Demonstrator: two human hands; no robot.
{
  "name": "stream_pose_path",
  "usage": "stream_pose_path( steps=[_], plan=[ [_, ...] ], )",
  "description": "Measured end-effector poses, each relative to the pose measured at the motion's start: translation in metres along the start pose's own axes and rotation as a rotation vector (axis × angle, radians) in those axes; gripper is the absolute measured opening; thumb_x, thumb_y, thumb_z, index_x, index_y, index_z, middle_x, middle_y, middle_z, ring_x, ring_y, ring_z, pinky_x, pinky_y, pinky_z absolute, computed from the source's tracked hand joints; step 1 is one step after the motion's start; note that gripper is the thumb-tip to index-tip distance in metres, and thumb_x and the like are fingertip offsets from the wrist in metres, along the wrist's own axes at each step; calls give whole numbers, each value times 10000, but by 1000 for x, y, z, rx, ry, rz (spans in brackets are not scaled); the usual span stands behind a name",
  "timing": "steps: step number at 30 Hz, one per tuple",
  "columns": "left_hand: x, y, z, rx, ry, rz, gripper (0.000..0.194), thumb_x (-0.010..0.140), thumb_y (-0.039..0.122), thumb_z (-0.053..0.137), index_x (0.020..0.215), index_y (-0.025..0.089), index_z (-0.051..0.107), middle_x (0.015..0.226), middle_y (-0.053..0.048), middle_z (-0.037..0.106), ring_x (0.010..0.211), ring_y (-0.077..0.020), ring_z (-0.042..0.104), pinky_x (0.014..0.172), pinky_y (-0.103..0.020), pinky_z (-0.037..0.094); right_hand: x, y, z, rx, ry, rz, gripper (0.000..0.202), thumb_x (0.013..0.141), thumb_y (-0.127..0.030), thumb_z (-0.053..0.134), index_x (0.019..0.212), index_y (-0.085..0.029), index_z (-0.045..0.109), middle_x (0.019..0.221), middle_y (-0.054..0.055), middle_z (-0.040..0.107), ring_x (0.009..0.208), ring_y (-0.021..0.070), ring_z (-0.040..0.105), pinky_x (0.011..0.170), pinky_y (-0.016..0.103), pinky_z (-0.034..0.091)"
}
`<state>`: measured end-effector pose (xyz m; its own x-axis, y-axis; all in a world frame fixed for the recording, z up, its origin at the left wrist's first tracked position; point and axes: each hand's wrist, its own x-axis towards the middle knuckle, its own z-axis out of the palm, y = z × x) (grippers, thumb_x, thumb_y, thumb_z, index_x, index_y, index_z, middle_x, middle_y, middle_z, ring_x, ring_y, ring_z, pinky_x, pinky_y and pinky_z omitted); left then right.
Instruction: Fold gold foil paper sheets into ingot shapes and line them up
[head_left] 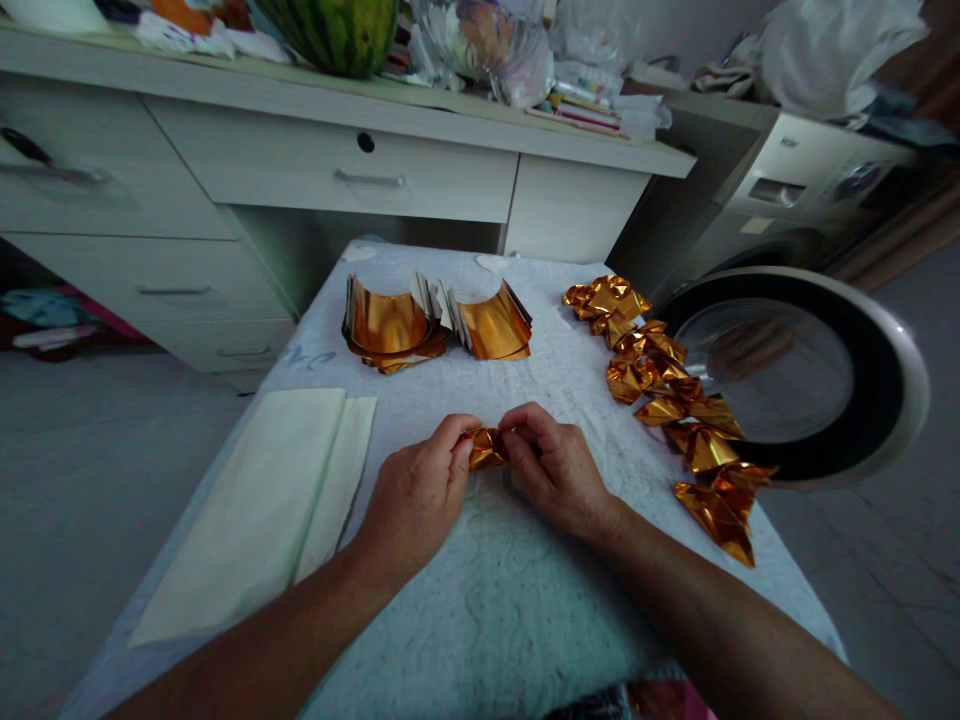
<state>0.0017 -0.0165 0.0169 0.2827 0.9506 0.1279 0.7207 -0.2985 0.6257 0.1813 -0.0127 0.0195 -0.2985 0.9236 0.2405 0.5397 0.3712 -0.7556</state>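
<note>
Between my two hands is a small folded piece of gold foil paper (487,449), held just above the cloth-covered table. My left hand (424,485) pinches its left end, and my right hand (555,465) pinches its right end. The fingers hide both ends of the piece. Beyond the hands stand two stacks of curved gold foil sheets, a left stack (388,318) and a right stack (495,325). Along the table's right side runs a row of several folded gold foil pieces (649,362). Pale folded paper sheets (251,500) lie left of my left hand.
The table (480,610) has a light patterned cover. At the right edge a washing machine door (817,375) hangs open beside the folded pieces. Behind are white drawers (367,178), with a watermelon (330,35), plastic bags (517,50) and other items on the counter.
</note>
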Motion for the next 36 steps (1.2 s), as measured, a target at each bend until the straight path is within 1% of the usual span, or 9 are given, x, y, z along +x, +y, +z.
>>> stream_pose_path(
  steps=[3, 6, 11, 14, 19, 25, 31, 33, 36],
  plan=[
    [-1, 0, -1, -21, -10, 0, 264, 985, 282, 331, 1109, 210, 553, 874, -27, 739, 758, -202, 712, 674, -304, 492, 1, -1, -1, 26, -19, -21, 82, 948, -197, 415, 961, -204, 496, 598, -60, 520, 499, 91, 478, 529, 208, 351],
    [-1, 0, -2, -89, -12, 14, 278, 996, 313, 320, 1100, 209, 556, 857, -17, 725, 743, -195, 695, 670, -305, 476, 1, 0, -3, 49, -24, -15, 81, 956, -232, 430, 969, -204, 505, 591, -63, 514, 493, 90, 475, 514, 206, 346],
    [-1, -1, -3, -159, 12, -34, 303, 996, 334, 318, 1131, 204, 557, 760, 1, 684, 698, -190, 667, 624, -294, 446, 1, 6, -6, 62, 17, -25, 150, 968, -310, 453, 1026, -198, 533, 603, -60, 532, 511, 92, 497, 520, 211, 351],
    [-1, -1, -4, -164, 21, -44, 298, 993, 326, 325, 1127, 204, 561, 741, 5, 670, 686, -188, 658, 609, -289, 430, 2, 7, -7, 62, 28, -37, 140, 939, -276, 483, 1043, -196, 531, 623, -58, 543, 521, 93, 497, 523, 211, 357],
    [-1, 2, -6, -186, -10, 4, 295, 993, 315, 318, 1090, 193, 569, 687, 18, 636, 638, -174, 637, 592, -279, 411, 3, 5, -3, 48, 12, -34, 93, 861, -154, 487, 928, -201, 532, 634, -55, 558, 523, 89, 502, 534, 205, 378],
    [0, 1, -5, -177, -4, 11, 260, 972, 283, 351, 1069, 191, 573, 750, 1, 666, 670, -176, 648, 601, -273, 417, 3, 8, 4, 32, 15, 16, 73, 843, -143, 507, 880, -201, 533, 649, -47, 578, 539, 93, 523, 545, 204, 396],
    [0, 0, -3, -171, -5, -6, 245, 961, 288, 376, 1078, 207, 575, 729, 12, 658, 657, -175, 642, 606, -272, 420, 3, 7, 3, 40, 6, 19, 42, 856, -175, 521, 883, -207, 520, 634, -52, 563, 534, 93, 512, 530, 206, 382],
    [1, -1, -4, -173, -2, -30, 252, 962, 293, 373, 1085, 207, 575, 745, 7, 670, 672, -180, 649, 613, -275, 426, 3, 6, 1, 51, -11, 16, 35, 874, -208, 526, 908, -208, 519, 617, -58, 546, 522, 93, 497, 515, 206, 366],
    [2, -2, -5, -170, 9, -71, 266, 961, 299, 362, 1093, 200, 572, 790, -12, 691, 705, -188, 663, 625, -279, 438, 3, 6, -5, 95, -21, 0, 123, 907, -270, 525, 1012, -208, 511, 630, -58, 548, 525, 96, 496, 504, 210, 357]
  ],
)
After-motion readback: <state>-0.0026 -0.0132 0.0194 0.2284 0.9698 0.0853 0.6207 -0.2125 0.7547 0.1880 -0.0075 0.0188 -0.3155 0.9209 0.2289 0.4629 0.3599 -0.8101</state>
